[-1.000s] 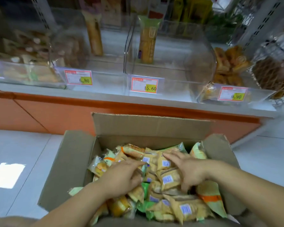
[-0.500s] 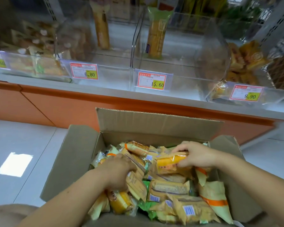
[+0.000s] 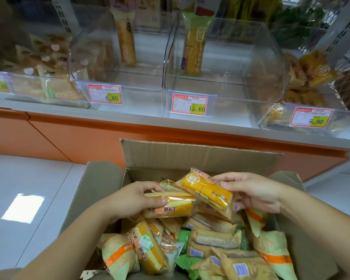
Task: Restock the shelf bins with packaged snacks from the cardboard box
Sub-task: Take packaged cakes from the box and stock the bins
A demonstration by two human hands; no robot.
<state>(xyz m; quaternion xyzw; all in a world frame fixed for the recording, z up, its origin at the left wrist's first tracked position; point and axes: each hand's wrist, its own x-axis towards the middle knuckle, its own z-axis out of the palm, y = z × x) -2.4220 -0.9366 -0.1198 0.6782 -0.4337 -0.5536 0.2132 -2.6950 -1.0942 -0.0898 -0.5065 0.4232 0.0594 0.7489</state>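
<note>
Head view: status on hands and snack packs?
Left hand gripping one yellow pack. Right hand gripping another. Both over cardboard box. 15.60 bin unobstructed.

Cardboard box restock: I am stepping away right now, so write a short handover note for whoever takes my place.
Left hand: grip closed on a yellow cake pack, held just above the box contents.
Right hand: grip closed on a second yellow cake pack, tilted, also above the box.
Cardboard box: open on the floor below the shelf, still crowded with mixed packs.
15.60 bin and 6.80 bin: each shows only one upright pack at the back.
Done: two packs picked.
Left: place them in a bin, then keep unloading; I cannot tell which bin matches.
</note>
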